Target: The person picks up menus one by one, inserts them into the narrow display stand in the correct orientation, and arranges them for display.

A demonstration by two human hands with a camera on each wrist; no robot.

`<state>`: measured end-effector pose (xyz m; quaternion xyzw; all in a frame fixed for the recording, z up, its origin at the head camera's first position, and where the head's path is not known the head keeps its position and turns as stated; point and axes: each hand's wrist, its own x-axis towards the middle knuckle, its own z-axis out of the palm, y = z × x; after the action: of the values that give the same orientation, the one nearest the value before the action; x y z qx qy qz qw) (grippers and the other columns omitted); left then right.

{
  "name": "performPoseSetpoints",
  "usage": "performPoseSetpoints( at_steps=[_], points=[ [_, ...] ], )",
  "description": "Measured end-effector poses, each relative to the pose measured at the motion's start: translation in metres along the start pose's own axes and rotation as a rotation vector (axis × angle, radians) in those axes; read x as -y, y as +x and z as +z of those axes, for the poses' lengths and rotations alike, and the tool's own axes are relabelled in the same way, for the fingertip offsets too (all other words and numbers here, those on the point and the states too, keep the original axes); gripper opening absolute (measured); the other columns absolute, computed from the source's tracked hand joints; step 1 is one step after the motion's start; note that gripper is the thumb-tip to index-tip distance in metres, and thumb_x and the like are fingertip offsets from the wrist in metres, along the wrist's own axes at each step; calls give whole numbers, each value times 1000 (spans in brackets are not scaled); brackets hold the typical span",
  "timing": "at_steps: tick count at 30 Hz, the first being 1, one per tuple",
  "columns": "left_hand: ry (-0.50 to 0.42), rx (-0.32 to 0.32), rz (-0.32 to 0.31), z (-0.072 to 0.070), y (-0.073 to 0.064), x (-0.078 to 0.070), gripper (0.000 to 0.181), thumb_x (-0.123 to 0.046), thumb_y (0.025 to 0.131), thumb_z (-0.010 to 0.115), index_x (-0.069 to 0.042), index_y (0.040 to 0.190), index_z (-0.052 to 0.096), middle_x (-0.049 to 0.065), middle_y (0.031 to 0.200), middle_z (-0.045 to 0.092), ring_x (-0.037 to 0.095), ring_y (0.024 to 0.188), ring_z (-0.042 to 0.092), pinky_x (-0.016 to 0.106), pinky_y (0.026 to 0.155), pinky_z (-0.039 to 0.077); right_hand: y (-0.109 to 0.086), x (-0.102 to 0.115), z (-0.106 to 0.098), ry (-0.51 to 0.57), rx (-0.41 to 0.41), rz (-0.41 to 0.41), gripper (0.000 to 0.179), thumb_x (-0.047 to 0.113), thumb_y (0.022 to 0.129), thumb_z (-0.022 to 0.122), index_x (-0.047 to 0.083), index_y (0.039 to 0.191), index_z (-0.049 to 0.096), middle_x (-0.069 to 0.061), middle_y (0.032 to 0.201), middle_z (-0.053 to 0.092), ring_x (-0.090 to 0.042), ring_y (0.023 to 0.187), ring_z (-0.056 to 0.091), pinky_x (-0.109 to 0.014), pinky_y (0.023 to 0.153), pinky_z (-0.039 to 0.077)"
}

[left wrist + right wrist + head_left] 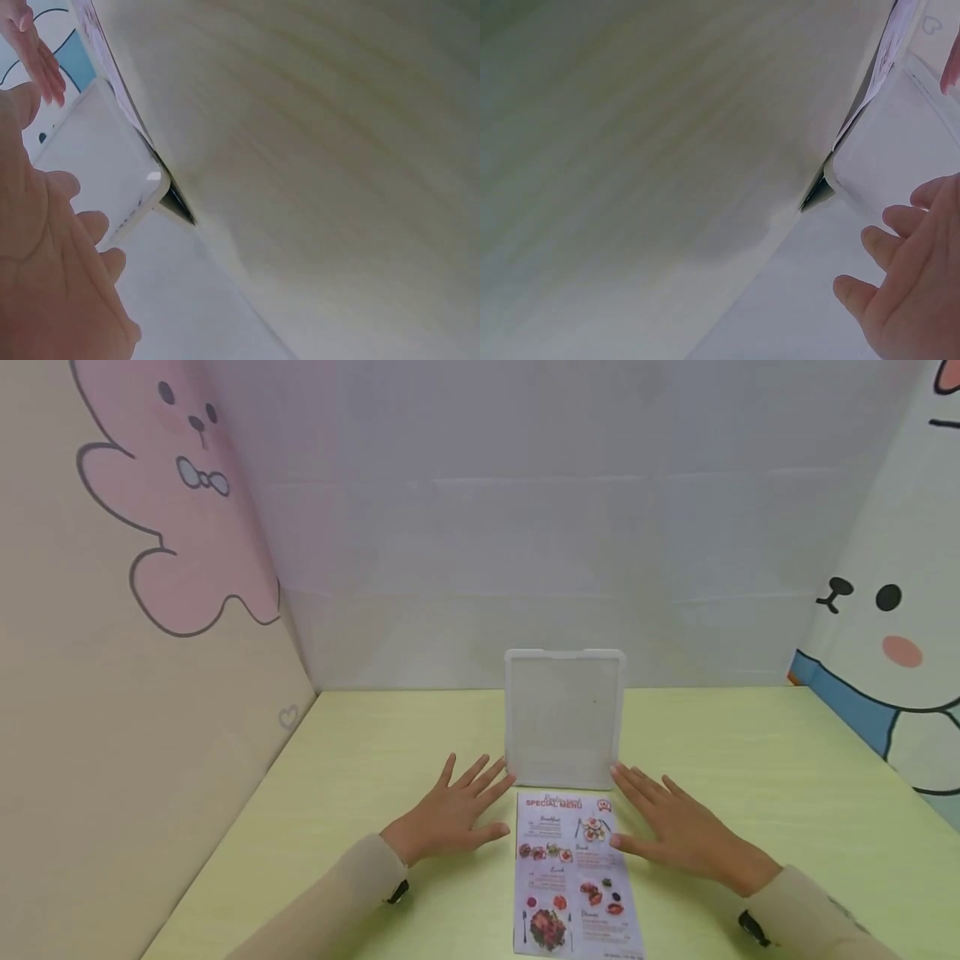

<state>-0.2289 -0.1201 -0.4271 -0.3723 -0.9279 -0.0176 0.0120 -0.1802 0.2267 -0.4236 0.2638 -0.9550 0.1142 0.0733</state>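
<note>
A white-framed panel [566, 722] stands upright on the table, leaning slightly back. In front of it a printed menu sheet [547, 881], headed "Special Menu", lies on the tabletop. My left hand [450, 818] is spread flat to the left of the menu, its fingertips near the panel's lower left corner. On the other side my right hand [682, 831] extends with straight fingers, fingertips by the panel's lower right corner and the thumb over the menu's edge. Neither hand holds anything. Both wrist views show the palms with fingers extended beside the panel [105, 161].
The pale yellow-green table [390, 735] runs back to a white sheet wall [465, 543]. Side walls bear cartoon figures, a pink one [180, 552] at left and a white one [900, 610] at right. Dark straps show under both sleeve cuffs.
</note>
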Motion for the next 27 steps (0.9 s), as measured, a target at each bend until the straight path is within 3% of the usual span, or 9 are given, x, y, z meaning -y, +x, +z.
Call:
performPoseSetpoints(
  at_steps=[5, 10, 18, 27],
  points=[
    [2, 97, 59, 4, 2, -7, 72, -63, 97, 30, -27, 156, 9, -4, 163, 4, 23, 150, 8, 58, 118, 4, 1, 3, 3, 22, 69, -35, 86, 61, 89, 54, 6, 151, 29, -13, 155, 32, -32, 140, 35, -56, 110, 28],
    [8, 153, 87, 6, 8, -15, 74, -65, 96, 29, -25, 156, 8, -4, 163, 4, 18, 150, 7, 53, 119, 9, 2, 5, 4, 36, 131, -92, 88, 63, 89, 51, 2, 150, 29, -16, 156, 29, -35, 139, 35, -54, 110, 30],
    [-15, 241, 60, 5, 14, -24, 79, -68, 94, 29, -22, 156, 11, -4, 162, 8, 15, 149, 10, 46, 121, 10, 4, 9, 3, 88, 252, -76, 95, 68, 88, 48, -2, 149, 28, -20, 156, 26, -39, 140, 33, -55, 111, 30],
    [27, 294, 42, 5, 16, -27, 82, -69, 93, 32, -19, 156, 12, -5, 162, 7, 12, 149, 10, 41, 121, 10, 5, 8, 4, 44, 295, -92, 93, 69, 88, 46, -2, 147, 32, -18, 156, 28, -36, 142, 30, -56, 111, 28]
  ],
)
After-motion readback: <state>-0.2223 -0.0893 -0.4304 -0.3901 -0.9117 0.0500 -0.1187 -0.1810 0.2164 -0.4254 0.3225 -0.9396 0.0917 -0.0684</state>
